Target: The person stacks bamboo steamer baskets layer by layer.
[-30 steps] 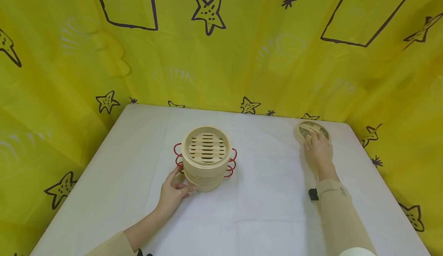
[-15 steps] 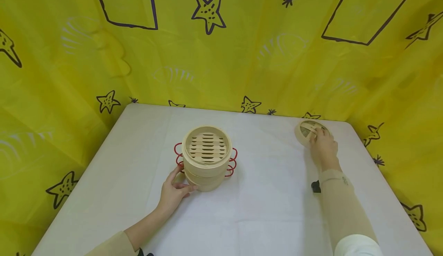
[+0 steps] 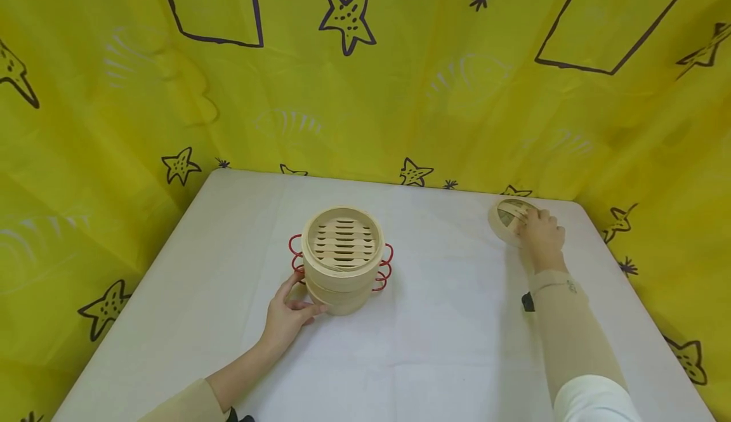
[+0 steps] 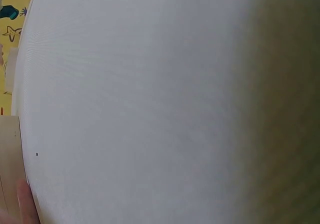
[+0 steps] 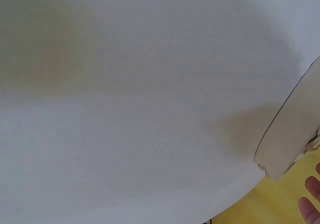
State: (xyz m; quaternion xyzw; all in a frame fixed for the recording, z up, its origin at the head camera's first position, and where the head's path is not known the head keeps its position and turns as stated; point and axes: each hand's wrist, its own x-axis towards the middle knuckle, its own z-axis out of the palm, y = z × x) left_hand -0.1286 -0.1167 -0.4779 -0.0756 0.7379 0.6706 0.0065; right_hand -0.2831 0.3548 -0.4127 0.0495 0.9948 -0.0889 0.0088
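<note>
Steamer [image 3: 342,260] held low-left by L hand [image 3: 287,320]; lid [image 3: 505,224] by R hand [image 3: 544,239].

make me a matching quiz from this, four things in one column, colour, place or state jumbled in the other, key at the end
1 left hand
2 woven round piece
3 looped handles
4 curtain

A yellow with dark star drawings
B at the far right of the table
C thumb against the steamer stack
D red

Pairs: 1-C, 2-B, 3-D, 4-A
</note>
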